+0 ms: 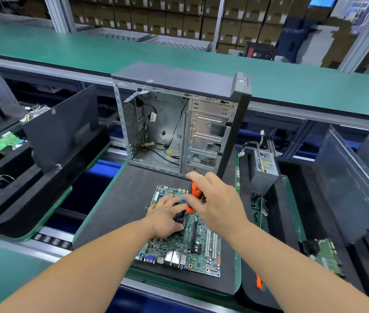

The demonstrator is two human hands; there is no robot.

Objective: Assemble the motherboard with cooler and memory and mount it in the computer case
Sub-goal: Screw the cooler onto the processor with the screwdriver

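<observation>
My two forearms fill the bottom of the frame, reaching up toward the centre. My left hand (166, 216) rests curled over a dark part on the motherboard (185, 242), which I take to be the cooler (180, 219), though the hand hides most of it. My right hand (215, 199) is wrapped round an orange-handled screwdriver (192, 197), held tilted with its tip pointing down toward the cooler; the tip itself is hidden between my hands.

The motherboard lies flat on the dark mat of the tabletop (120, 206) at lower centre, with its port cluster toward me. Just behind it, at the centre of the frame, the computer case (179, 123) stands upright with its side open and loose black cables hanging inside. A power supply (263, 168) with its wire bundle sits to the right of the case, and a detached side panel (63, 127) leans at the left.

I judge this to be the cooler-fastening step: the board is not yet in the case, and I cannot tell whether memory is fitted. The next move calls for seating the driver tip squarely in a cooler screw while the left hand keeps the cooler from shifting, then turning without pressing hard enough to flex the board.
</observation>
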